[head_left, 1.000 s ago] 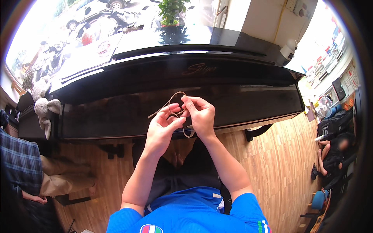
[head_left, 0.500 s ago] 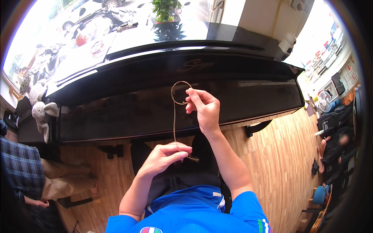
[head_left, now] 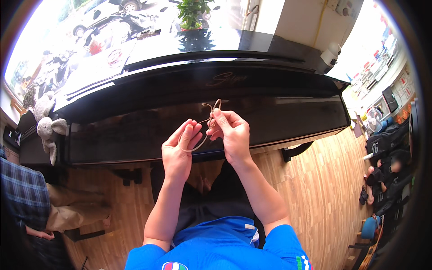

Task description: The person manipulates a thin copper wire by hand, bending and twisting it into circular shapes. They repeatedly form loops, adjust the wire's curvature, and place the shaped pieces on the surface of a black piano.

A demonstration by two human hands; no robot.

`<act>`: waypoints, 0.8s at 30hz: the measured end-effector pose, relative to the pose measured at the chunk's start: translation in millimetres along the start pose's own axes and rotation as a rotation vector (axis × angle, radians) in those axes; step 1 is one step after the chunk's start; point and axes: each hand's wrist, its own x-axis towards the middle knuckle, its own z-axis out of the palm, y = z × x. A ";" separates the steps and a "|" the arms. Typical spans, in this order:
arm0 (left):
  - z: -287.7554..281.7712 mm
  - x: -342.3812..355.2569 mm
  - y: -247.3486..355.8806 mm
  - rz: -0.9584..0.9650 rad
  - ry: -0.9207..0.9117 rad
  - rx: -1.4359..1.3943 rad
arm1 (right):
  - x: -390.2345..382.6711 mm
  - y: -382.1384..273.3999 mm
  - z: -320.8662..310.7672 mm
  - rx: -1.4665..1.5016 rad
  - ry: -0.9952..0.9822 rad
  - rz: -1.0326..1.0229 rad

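A thin tan cord (head_left: pixel 218 104) is stretched and looped between my two hands in front of the black piano (head_left: pixel 148 139). My right hand (head_left: pixel 235 137) pinches it between thumb and fingertips, with a narrow loop standing above the thumb and a loose end curling to the left. Close beside it, my left hand (head_left: pixel 176 150) holds the cord's lower curve between thumb and fingers. That curve bows down from the left thumb and back up toward the right fingers. Just how the strands cross between the fingertips is too small to tell.
A grey plush toy (head_left: pixel 46 128) hangs at the piano's left end. A potted plant (head_left: pixel 191 15) stands on top. At left sits a person in a plaid shirt (head_left: pixel 27 193). Black bags (head_left: pixel 380 144), a fan (head_left: pixel 373 119) and another person are at far right.
My left hand has risen from near my lap to beside my right hand, bringing the cord's lower part up. The round loop at my right hand is now narrower.
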 end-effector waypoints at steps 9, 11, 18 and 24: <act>-10.1 3.5 -6.8 -0.055 0.021 -0.195 | -1.3 6.9 -7.8 -0.276 0.103 -0.168; -9.3 3.3 -6.2 -0.054 0.003 -0.072 | -3.4 6.3 -4.0 -0.318 0.104 -0.191; -9.6 5.6 -7.3 0.066 -0.064 0.291 | -3.1 3.9 -4.8 -0.411 0.080 -0.279; -16.8 8.3 -0.9 0.065 -0.190 0.365 | 3.0 -5.6 -12.9 -0.608 0.023 -0.323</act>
